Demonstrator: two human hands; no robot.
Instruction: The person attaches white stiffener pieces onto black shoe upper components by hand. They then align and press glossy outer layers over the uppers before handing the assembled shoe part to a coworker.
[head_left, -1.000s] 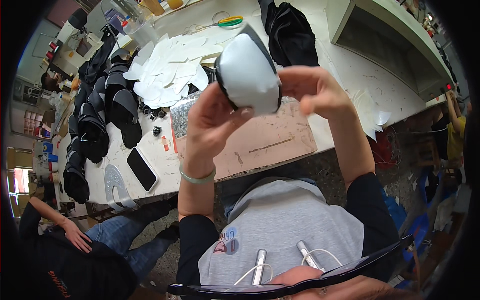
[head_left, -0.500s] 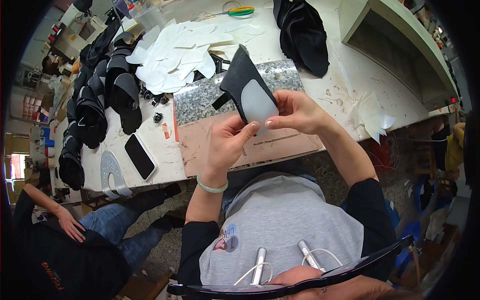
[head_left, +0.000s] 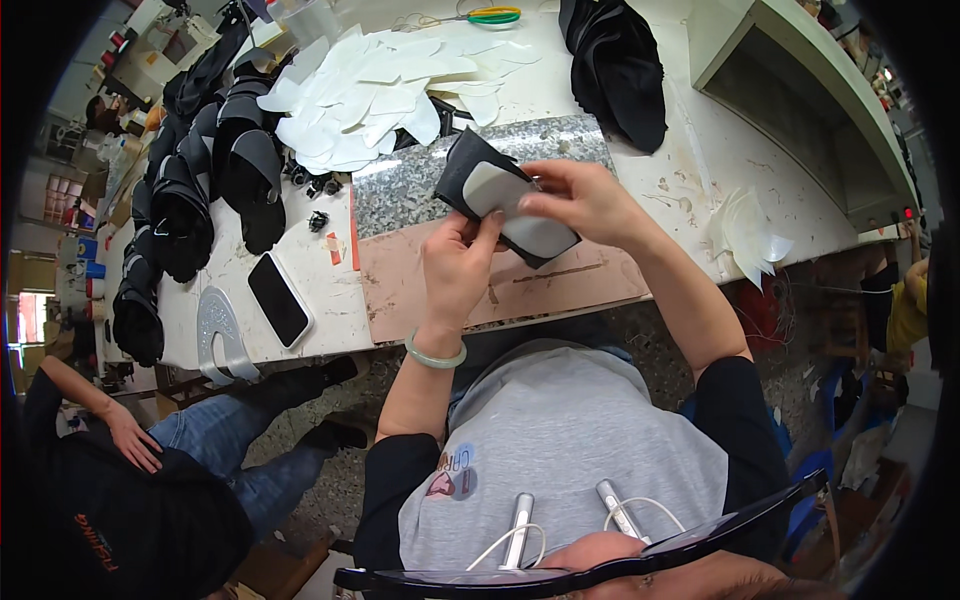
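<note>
In the head view, the person holds a small black fabric piece (head_left: pixel 464 153) with a smooth pale panel (head_left: pixel 487 190) on its upward face, up above the workbench (head_left: pixel 655 185), over the line where a speckled stone slab (head_left: pixel 400 198) meets a pinkish board (head_left: pixel 410 285). The left hand (head_left: pixel 456 265), with a pale green bangle (head_left: pixel 436 350) at its wrist, pinches the lower left edge, thumb on the pale face and fingers curled beneath. The right hand (head_left: pixel 583 200) grasps the upper right edge between thumb and forefinger; its other fingers are partly hidden, so how they bear on the fabric cannot be told. The piece is tilted and looks bent between the two grips. The step in hand seems to be working the panel and its black surround into shape, or checking how they lie together; which of the two is unclear. The next move, as I judge it, calls for a steady left pinch while the right fingertips follow the border, keeping the pale face from creasing or slipping. Beyond the slab lies a loose heap of white cut-out panels (head_left: pixel 365 100), with green-and-yellow-handled scissors (head_left: pixel 494 16) farther back; a fanned bunch of translucent panels (head_left: pixel 742 232) lies to the right, well apart from the hands
</note>
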